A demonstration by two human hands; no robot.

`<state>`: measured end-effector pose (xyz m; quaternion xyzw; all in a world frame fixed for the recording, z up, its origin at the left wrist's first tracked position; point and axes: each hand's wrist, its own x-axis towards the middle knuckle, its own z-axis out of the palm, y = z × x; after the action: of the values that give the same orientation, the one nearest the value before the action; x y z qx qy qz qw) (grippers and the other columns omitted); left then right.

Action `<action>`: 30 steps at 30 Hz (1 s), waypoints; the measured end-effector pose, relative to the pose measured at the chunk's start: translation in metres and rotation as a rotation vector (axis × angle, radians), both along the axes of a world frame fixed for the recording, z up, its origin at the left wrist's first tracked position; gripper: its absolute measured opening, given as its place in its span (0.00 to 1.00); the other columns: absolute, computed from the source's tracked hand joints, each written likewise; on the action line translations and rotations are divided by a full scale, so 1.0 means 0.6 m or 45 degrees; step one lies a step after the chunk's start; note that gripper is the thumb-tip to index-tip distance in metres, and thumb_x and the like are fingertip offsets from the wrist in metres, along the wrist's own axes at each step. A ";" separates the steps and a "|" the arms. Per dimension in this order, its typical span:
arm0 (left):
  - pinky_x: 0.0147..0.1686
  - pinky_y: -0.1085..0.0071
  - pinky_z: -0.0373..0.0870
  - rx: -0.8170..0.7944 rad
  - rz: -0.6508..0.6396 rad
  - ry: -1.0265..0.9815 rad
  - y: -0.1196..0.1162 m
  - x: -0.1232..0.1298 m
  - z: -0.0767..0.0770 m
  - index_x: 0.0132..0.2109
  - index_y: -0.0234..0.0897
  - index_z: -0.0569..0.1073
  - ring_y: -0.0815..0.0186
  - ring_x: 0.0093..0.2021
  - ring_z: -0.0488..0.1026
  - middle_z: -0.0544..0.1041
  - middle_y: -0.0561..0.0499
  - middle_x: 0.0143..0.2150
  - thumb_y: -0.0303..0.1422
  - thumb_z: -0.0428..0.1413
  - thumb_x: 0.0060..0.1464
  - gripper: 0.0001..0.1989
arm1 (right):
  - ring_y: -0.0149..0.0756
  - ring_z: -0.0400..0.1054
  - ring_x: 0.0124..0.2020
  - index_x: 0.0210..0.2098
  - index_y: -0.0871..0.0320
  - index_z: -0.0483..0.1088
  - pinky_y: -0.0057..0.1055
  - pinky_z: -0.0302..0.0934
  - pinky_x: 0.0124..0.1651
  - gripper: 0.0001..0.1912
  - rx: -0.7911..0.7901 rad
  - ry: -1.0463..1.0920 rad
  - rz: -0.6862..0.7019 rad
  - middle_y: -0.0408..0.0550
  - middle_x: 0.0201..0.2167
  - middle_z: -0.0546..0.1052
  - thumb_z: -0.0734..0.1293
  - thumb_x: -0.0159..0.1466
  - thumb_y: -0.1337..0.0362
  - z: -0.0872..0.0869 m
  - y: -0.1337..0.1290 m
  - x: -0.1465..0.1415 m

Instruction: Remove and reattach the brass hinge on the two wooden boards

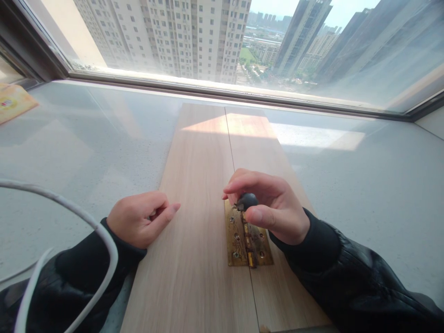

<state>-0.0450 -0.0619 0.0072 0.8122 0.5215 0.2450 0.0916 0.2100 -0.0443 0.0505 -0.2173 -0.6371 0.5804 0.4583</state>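
My right hand (pixel 274 203) curls over the upper end of a brass hinge (pixel 255 245), with thumb and fingers around a dark, rounded handle. It looks like a short screwdriver (pixel 248 200) seen from its end; its tip is mostly hidden. The hinge lies flat across the seam between two pale wooden boards (pixel 201 185). Screws show in its left leaf, while holes are visible in the right one. At the boards' left edge rests my left hand (pixel 140 219), fingers curled and thumb against them; whatever it may hold is hidden.
A white cable (pixel 100 231) loops in front of my left sleeve. The boards lie on a light speckled countertop (pixel 114 152), reaching toward a window frame (pixel 208 90). At the far left is an orange-yellow packet (pixel 15 101). Tall buildings stand outside the glass.
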 end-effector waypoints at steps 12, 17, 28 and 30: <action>0.23 0.74 0.53 -0.008 -0.001 -0.008 0.000 -0.001 -0.003 0.21 0.36 0.62 0.73 0.20 0.53 0.55 0.59 0.18 0.39 0.48 0.60 0.20 | 0.31 0.61 0.27 0.36 0.58 0.68 0.35 0.57 0.34 0.12 -0.199 0.179 0.146 0.42 0.25 0.68 0.65 0.64 0.55 -0.011 -0.003 -0.010; 0.22 0.74 0.53 0.004 -0.009 -0.001 0.000 0.000 0.000 0.21 0.36 0.62 0.73 0.20 0.52 0.55 0.59 0.18 0.38 0.48 0.60 0.20 | 0.35 0.67 0.34 0.33 0.58 0.74 0.34 0.60 0.35 0.11 0.007 0.077 -0.021 0.46 0.31 0.70 0.72 0.57 0.57 -0.007 0.002 -0.001; 0.23 0.74 0.53 -0.010 0.002 -0.013 -0.001 0.000 -0.001 0.21 0.36 0.63 0.73 0.20 0.53 0.55 0.59 0.19 0.38 0.48 0.60 0.20 | 0.31 0.63 0.28 0.38 0.59 0.75 0.32 0.58 0.32 0.21 -0.087 0.126 0.085 0.44 0.26 0.70 0.58 0.68 0.51 -0.011 -0.001 -0.006; 0.23 0.74 0.53 -0.008 0.001 -0.013 -0.001 0.000 -0.001 0.21 0.36 0.63 0.73 0.20 0.53 0.55 0.59 0.18 0.38 0.48 0.60 0.20 | 0.31 0.63 0.31 0.39 0.59 0.75 0.31 0.57 0.33 0.15 -0.064 0.063 0.107 0.45 0.29 0.69 0.66 0.64 0.54 -0.005 -0.001 -0.003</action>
<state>-0.0447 -0.0625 0.0066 0.8104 0.5221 0.2475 0.0969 0.2082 -0.0451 0.0476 -0.1875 -0.6193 0.6203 0.4434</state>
